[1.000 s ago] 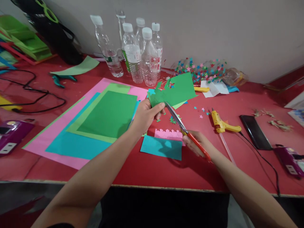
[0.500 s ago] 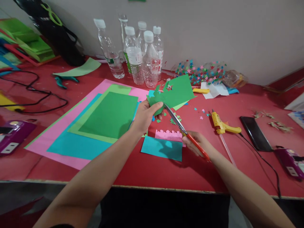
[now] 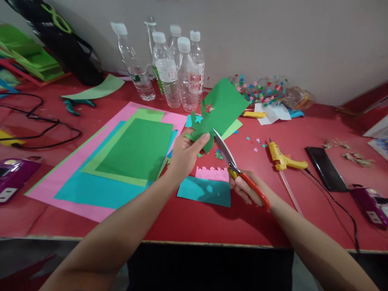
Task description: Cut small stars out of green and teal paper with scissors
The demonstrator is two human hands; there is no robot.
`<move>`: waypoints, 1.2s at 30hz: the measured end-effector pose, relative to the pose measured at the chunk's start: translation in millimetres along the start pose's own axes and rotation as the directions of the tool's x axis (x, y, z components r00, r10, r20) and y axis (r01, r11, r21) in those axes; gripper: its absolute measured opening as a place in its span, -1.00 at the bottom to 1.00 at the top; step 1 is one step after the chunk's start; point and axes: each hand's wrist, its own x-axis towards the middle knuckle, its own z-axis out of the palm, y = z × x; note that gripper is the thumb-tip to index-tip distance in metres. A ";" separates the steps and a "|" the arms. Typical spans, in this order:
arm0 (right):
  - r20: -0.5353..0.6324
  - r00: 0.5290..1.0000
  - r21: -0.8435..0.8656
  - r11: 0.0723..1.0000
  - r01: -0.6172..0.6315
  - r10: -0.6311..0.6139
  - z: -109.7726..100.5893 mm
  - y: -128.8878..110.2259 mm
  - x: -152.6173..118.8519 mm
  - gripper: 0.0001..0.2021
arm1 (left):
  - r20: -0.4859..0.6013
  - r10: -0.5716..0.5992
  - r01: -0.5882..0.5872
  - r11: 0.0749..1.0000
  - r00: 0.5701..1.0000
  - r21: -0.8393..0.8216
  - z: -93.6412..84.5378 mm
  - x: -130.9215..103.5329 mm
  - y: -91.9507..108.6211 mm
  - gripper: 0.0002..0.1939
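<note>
So both arms are bare, with the left forearm (image 3: pixel 136 212) angling in from the near left and the right forearm (image 3: pixel 309 238) coming up from the near right, so they make a rough upside-down V. Left hand (image 3: pixel 185 155) sits farther out, thumb laid out straight toward the right in a firm pinch. Right hand (image 3: pixel 247 188) is nearer and off to the right, with its fingers curled in a grip, well apart from the other.

Held up at a slant, your green paper (image 3: pixel 228 104) shows jagged cuts along its left side, while your red-handled scissors (image 3: pixel 233 165) point up and leftward, blade tips at its lower part.
</note>
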 end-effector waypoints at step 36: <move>-0.148 0.987 -0.062 0.996 -0.070 0.060 10.9 -6.8 -1.4 -0.68 | -0.014 -0.097 0.097 0.995 0.995 0.010 6.4 -7.9 -5.7 -0.80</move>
